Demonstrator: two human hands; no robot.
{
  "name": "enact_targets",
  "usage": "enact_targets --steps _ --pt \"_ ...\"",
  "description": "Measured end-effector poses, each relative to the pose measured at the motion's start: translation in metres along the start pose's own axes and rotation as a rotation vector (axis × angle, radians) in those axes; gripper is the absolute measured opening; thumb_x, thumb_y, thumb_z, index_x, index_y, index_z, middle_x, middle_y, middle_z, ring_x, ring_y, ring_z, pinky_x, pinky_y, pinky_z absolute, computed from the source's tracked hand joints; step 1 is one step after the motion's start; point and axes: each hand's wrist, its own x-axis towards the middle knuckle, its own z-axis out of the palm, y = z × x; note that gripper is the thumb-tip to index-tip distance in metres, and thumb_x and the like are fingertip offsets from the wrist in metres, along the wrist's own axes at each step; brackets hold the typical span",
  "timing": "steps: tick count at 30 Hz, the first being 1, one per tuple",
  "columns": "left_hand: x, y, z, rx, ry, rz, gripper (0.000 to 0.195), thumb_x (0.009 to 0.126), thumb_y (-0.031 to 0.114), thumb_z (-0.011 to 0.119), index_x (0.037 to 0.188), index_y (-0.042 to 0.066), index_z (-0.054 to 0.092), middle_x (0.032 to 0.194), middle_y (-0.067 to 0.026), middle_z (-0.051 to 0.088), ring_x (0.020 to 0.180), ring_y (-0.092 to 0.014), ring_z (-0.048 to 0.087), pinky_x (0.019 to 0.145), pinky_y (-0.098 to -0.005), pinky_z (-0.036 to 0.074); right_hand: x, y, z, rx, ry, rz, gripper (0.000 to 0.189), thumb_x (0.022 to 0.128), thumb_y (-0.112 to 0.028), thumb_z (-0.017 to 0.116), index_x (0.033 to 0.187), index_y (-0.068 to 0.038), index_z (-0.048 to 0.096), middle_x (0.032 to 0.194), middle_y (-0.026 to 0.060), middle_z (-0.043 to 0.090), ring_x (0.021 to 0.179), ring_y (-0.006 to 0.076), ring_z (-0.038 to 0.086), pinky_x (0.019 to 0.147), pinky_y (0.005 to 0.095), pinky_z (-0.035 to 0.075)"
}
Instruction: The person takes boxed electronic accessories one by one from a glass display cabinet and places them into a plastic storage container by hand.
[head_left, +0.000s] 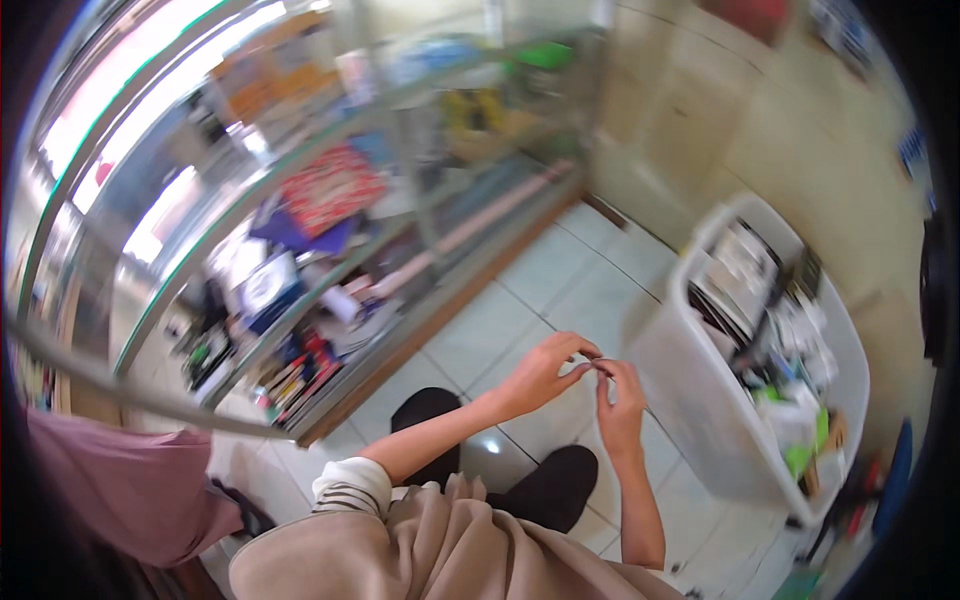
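My left hand (547, 373) and my right hand (621, 397) meet at the fingertips, at mid-height before me, above the tiled floor. Thumb and index finger of each hand come close together; whether something tiny is pinched between them cannot be made out. To the right of my right hand stands a translucent plastic bin (694, 390), filled with boxes, papers and a green plastic wrapper (799, 450). On the left is a glass display case (450, 281) holding a red patterned packet (330, 187), a purple item and several books.
White tiles (480, 330) lie between the case and the bin. A mauve cloth (135, 480) hangs over something at the lower left. The wall (675, 97) rises behind the bin. A blue object (894, 476) and other items are at the right edge.
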Motion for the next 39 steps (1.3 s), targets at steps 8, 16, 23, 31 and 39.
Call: enact_targets --steps 8,16,23,31,39 --pt "-0.095 0.102 -0.241 0.317 0.688 -0.039 0.016 0.085 0.004 0.056 0.100 0.003 0.059 0.096 -0.0071 0.060 0.092 -0.014 0.056 0.077 -0.0268 0.044 0.102 -0.197 0.125 0.568 -0.218 -0.600 0.017 0.080 0.006 0.056 0.095 -0.001 0.060 0.088 0.0108 0.062 0.081 0.0210 0.061 0.072 0.0294 0.047" --pt "-0.100 0.106 -0.429 0.163 1.068 -0.010 0.030 0.090 0.015 0.051 0.116 -0.001 0.050 0.112 -0.0120 0.054 0.108 -0.018 0.051 0.091 -0.0321 0.045 0.215 -0.356 0.244 0.976 -0.309 -0.625 0.017 0.081 -0.003 0.055 0.098 -0.001 0.058 0.085 0.0122 0.061 0.073 0.0233 0.061 0.070 0.0298 0.049" --pt "-0.086 0.025 -0.561 0.794 1.231 -0.192 0.037 0.077 0.012 0.062 0.110 0.000 0.049 0.105 -0.0163 0.051 0.098 -0.029 0.053 0.088 -0.0377 0.042 0.287 -0.423 0.388 0.519 -0.197 -0.963 0.036 0.074 -0.007 0.059 0.108 0.005 0.052 0.108 0.0185 0.056 0.104 0.0313 0.053 0.091 0.0374 0.042" --pt "-0.079 -0.019 -0.618 1.131 0.988 -0.429 0.062 0.075 0.010 0.063 0.128 -0.001 0.033 0.123 -0.0244 0.037 0.114 -0.042 0.042 0.097 -0.0464 0.037 0.335 -0.451 0.457 0.058 -0.125 -1.124 0.050 0.076 -0.007 0.056 0.124 0.003 0.044 0.124 0.0196 0.047 0.117 0.0322 0.042 0.102 0.0391 0.033" --pt "-0.082 -0.029 -0.644 1.013 0.884 -0.452 0.082 0.076 0.012 0.067 0.136 -0.009 0.014 0.136 -0.0315 0.025 0.127 -0.042 0.029 0.106 -0.0407 0.028 0.345 -0.465 0.467 -0.145 -0.220 -0.972 0.059 0.078 -0.008 0.054 0.134 -0.004 0.037 0.129 0.0118 0.044 0.120 0.0295 0.035 0.097 0.0436 0.033"
